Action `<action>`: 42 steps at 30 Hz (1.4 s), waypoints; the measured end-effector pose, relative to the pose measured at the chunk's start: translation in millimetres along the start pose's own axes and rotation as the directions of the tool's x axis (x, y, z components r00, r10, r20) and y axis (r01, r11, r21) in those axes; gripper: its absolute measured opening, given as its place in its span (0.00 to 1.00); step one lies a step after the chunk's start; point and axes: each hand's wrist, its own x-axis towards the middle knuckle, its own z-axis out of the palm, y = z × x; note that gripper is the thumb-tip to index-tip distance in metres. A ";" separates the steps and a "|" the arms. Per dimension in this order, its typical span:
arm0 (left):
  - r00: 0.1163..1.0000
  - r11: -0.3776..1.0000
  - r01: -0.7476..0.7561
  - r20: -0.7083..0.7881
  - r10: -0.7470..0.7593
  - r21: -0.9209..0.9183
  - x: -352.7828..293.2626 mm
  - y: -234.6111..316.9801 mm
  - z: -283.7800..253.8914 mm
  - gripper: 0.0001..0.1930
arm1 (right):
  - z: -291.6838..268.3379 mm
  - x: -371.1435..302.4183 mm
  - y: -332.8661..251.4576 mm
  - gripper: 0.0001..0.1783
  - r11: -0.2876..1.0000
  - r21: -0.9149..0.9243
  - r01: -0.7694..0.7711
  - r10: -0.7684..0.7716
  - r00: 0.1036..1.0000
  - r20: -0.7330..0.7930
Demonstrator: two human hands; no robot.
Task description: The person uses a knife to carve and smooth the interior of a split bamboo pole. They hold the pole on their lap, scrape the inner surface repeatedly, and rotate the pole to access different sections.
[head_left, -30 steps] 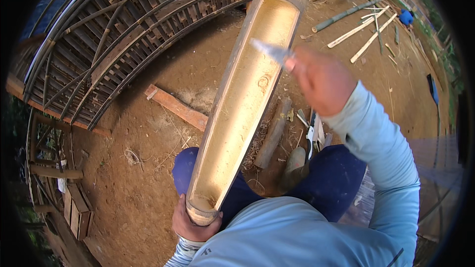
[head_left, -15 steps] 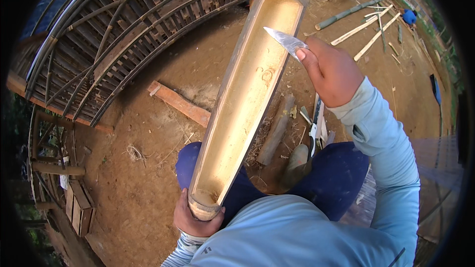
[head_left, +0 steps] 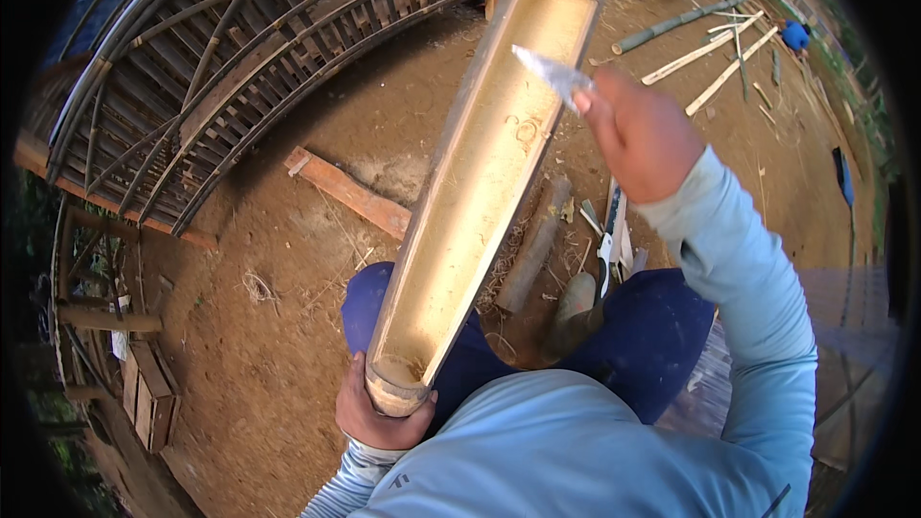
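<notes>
A thick bamboo pole (head_left: 475, 201) with a long opening cut in its side slants up from my lap, showing its pale hollow inside. Around its near end my left hand (head_left: 377, 422) is closed, cupping it from below. My right hand (head_left: 648, 139) grips a knife (head_left: 549, 74), its handle hidden in the fist. The pointed silver blade lies across the upper part of the opening, aimed left; whether it touches the wall I cannot tell. A few curled shavings (head_left: 526, 129) rest inside the hollow, just below the blade.
A slatted bamboo structure (head_left: 225, 86) fills the upper left. A reddish plank (head_left: 350, 194) lies on the dirt. Near my knees are a short log (head_left: 534, 247) and a white-handled tool (head_left: 605, 254). Cut bamboo poles (head_left: 676, 27) lie at the upper right; a wooden crate (head_left: 150, 395) stands left.
The bamboo pole has shifted slightly, its far end a little up and right. My right hand with the knife has moved slightly and looks blurred. My left hand keeps its grip.
</notes>
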 end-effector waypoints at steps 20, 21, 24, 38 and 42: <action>0.999 0.999 0.034 0.034 -0.033 -0.035 -2.6 -4.1 0.7 0.55 | 2.3 -16.7 -16.2 0.16 0.994 0.039 -0.106 0.105 0.994 0.020; 0.999 0.999 0.037 0.030 -0.036 -0.024 -3.3 -5.0 1.8 0.55 | 2.6 -14.6 -12.2 0.16 0.996 0.033 -0.082 0.081 0.996 0.030; 0.999 0.999 0.025 0.022 -0.024 -0.031 -0.4 -3.9 2.4 0.55 | -2.6 -6.0 -1.6 0.16 1.000 0.011 -0.023 0.023 1.000 0.009; 0.999 0.999 0.032 0.028 -0.031 -0.028 0.4 -1.5 1.4 0.54 | 23.0 -33.9 -20.2 0.12 0.997 -0.004 0.077 -0.077 0.996 0.039; 1.000 0.999 -0.011 0.000 0.011 -0.047 3.1 -3.6 2.8 0.53 | 13.5 -21.4 -25.0 0.14 0.998 0.043 -0.035 0.033 0.998 0.059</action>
